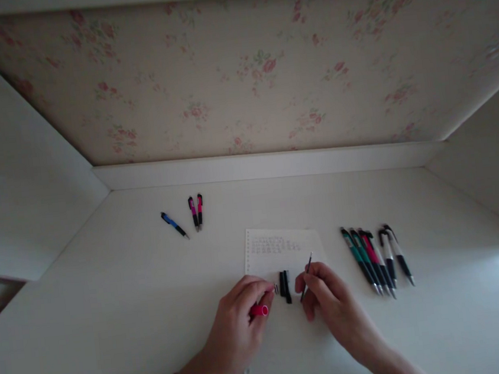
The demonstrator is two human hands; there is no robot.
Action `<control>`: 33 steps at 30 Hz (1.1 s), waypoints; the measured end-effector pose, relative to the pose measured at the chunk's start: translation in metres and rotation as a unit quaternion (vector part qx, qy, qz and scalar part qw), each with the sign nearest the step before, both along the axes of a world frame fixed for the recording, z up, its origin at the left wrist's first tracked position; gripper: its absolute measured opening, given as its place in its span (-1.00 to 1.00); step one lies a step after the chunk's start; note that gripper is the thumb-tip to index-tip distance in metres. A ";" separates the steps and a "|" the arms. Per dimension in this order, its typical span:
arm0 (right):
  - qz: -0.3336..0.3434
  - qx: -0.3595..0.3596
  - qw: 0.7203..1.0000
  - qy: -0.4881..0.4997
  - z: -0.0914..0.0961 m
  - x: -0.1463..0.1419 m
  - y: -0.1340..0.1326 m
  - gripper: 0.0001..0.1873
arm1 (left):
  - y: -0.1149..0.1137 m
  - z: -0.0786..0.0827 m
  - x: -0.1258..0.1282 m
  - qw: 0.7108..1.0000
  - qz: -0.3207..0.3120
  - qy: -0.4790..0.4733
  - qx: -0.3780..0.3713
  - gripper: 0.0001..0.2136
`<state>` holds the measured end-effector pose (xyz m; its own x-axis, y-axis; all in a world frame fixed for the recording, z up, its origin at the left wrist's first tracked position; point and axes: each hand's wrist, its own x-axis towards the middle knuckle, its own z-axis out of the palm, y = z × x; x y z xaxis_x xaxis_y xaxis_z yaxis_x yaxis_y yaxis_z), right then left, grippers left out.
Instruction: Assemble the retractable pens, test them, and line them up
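My left hand (241,324) is closed around a pink pen barrel (259,311) whose open end points toward me. My right hand (328,300) pinches a thin pen refill (307,273) that slants up and away from the fingers. Between the two hands, two small black pen parts (285,285) lie on a sheet of lined paper (283,249) with faint writing at its top. Both hands rest low over the paper, near the front of the white desk (112,320).
Several assembled pens, teal, pink and white with black grips, lie in a row (377,257) right of the paper. A blue pen (174,224) and two pink pens (197,211) lie at the back left. A floral-papered wall (238,75) rises behind the desk.
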<state>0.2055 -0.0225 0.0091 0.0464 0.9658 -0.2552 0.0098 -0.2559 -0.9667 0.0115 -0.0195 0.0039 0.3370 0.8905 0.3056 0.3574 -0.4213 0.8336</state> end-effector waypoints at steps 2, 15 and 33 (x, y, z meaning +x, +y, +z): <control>-0.010 0.028 0.997 0.067 0.000 -0.005 -0.001 -0.68 | 0.000 0.000 0.000 1.000 -0.003 0.002 -0.003 -0.81; -0.083 0.025 0.974 0.209 -0.007 -0.008 0.001 -0.72 | -0.001 0.005 -0.001 0.999 0.027 0.011 -0.016 -0.91; -0.048 0.039 0.983 0.171 -0.009 -0.007 -0.003 -0.76 | 0.000 0.005 -0.001 0.999 0.035 0.022 -0.011 -0.92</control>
<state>0.1988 -0.0256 -0.0004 0.0620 0.9785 -0.1969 -0.3395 -0.1648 -0.9260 0.0107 -0.0200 0.0088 0.2856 0.9187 0.2729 0.4213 -0.3761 0.8252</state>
